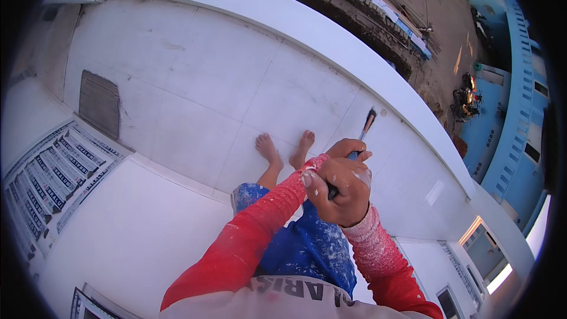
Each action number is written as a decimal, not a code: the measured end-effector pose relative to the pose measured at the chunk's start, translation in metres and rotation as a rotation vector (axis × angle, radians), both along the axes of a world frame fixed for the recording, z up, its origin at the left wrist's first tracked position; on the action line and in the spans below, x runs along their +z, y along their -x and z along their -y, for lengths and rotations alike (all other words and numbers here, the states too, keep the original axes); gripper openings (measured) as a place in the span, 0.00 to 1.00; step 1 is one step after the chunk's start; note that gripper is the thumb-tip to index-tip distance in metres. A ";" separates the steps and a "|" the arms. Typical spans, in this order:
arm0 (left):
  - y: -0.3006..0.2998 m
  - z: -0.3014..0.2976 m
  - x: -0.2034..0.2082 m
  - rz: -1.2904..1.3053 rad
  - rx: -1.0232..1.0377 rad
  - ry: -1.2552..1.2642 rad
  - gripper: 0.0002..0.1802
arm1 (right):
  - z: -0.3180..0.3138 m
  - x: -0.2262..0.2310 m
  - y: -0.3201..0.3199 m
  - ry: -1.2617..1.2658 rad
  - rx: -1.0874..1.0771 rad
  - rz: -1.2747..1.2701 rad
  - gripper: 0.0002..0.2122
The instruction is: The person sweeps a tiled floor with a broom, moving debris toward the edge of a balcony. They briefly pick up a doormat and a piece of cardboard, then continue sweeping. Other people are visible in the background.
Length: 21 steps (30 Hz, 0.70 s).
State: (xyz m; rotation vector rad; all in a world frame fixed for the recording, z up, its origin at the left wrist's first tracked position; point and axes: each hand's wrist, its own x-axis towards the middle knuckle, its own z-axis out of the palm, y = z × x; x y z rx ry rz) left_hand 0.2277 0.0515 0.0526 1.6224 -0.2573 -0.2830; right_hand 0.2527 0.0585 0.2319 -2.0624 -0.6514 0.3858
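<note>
Both of my hands grip what looks like a slim paintbrush (367, 123), with a dark tip, a copper-coloured band and a blue and black handle. My left hand (344, 148) is closed round the handle nearer the tip. Closer to me, my right hand (344, 192) is wrapped round the black end of the handle, its thumb on top. White splashes mark my right hand and both red sleeves. The tip points away from me, toward the low white parapet; I cannot tell whether it touches anything.
My bare feet stand on the pale tiled floor (236, 91). A white parapet (283, 23) curves along the far side, with a yard and a motorcycle (466, 97) far below. A grey square panel (99, 105) lies left, near a window (56, 177) covered in printed film.
</note>
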 end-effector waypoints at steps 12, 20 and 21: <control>-0.037 -0.211 0.016 -0.250 0.494 -0.488 0.16 | -0.066 0.002 -0.078 -0.782 -0.130 -0.107 0.09; -0.067 -0.069 0.030 -0.216 0.092 -0.305 0.13 | 0.062 0.039 -0.112 -0.655 -0.071 -0.167 0.10; -0.069 -0.063 0.008 -0.237 0.202 -0.285 0.14 | 0.067 0.037 -0.115 -0.531 -0.007 -0.206 0.10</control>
